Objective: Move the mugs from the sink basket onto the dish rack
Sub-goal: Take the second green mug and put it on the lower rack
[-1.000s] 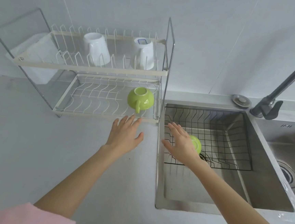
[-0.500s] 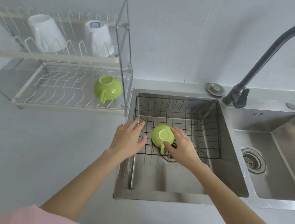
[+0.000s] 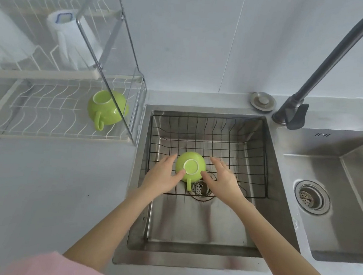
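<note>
A green mug (image 3: 192,163) lies upside down in the black wire sink basket (image 3: 231,137), its handle pointing toward me. My left hand (image 3: 161,177) is at its left side and my right hand (image 3: 223,180) at its right, fingers spread. Both thumbs touch the mug, which rests on the basket floor. To the left stands the white dish rack (image 3: 46,112). A second green mug (image 3: 110,109) sits upside down on its lower tier. Two white mugs (image 3: 73,38) (image 3: 3,36) are upturned on the upper tier.
The basket sits in the left steel sink basin (image 3: 190,226). A dark faucet (image 3: 327,69) arches over the right, above a second basin (image 3: 346,195). A round drain plug (image 3: 262,101) lies on the back ledge. The rack's metal end frame (image 3: 126,51) stands next to the sink.
The view has swung right and down toward the sink. Both hands moved from the counter and basket edge to either side of the green mug, thumbs now touching it.
</note>
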Available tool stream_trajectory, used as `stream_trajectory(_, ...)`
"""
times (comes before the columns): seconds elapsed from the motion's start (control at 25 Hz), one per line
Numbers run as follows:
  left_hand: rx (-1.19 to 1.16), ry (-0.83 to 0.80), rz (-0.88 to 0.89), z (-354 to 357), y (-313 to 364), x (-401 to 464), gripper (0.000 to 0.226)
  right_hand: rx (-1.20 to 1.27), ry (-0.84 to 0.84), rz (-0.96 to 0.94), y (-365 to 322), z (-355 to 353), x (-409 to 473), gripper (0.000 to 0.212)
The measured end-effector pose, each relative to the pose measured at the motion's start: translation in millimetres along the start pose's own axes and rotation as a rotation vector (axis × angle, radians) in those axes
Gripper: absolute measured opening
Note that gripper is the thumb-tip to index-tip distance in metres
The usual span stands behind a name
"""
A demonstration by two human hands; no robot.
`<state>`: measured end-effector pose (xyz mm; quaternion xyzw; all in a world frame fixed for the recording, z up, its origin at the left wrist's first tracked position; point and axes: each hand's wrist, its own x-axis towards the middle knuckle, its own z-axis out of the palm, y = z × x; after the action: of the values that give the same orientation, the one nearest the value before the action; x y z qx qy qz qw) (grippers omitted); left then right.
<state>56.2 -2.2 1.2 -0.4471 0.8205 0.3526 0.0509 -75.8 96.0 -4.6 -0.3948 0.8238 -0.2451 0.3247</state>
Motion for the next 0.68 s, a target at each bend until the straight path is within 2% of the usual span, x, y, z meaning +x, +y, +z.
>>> stream_trajectory(0.28,-0.274,-0.083,-0.216,28,-6,53,0.056,0.128,-0.09,0.184,22,16,47,0.056)
stream_trajectory(0.68,-0.391,-0.147,-0.416,65,-25,103,0.061,0.205,-0.186,0.354,46,49,98,0.062)
